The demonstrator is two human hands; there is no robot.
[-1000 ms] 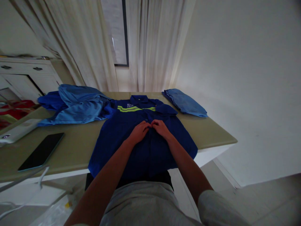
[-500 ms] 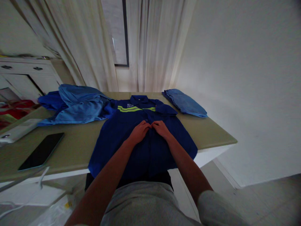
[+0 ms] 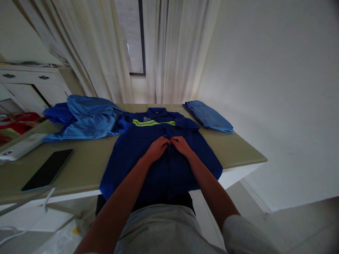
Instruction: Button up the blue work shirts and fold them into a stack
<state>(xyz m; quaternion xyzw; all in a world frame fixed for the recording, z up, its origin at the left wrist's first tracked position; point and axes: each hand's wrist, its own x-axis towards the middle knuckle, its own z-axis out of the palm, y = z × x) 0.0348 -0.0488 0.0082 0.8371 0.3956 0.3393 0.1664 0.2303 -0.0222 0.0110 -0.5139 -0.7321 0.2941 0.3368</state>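
Left hand: the bare left hand [image 3: 158,147] has its fingers curled in, tips pinched on the shirt front; can't tell if it's cloth or a button between them.
Right hand: same deal, the right hand [image 3: 180,144] is pinched on the shirt front too, tips just about meeting the other hand's.
Arms: both reach forward and angle inward, wrists low, backs of the hands up.
Shirt: a navy blue, short-sleeved, collared cloth shirt [image 3: 124,155], face up under both hands, pretty smooth, yellow-green and grey band across the chest, hem hanging past the table's near edge.
Left pile: a crumpled light-blue cloth garment [image 3: 91,121], soft rumpled folds, right by the shirt.
Right stack: a flat, folded blue cloth garment [image 3: 210,116], roughly rectangular.
Phone: a slim black rectangular phone [image 3: 47,170], glossy.
Table: a smooth olive-tan tabletop [image 3: 82,158], white edge.
Behind: pleated off-white fabric curtains [image 3: 180,49].
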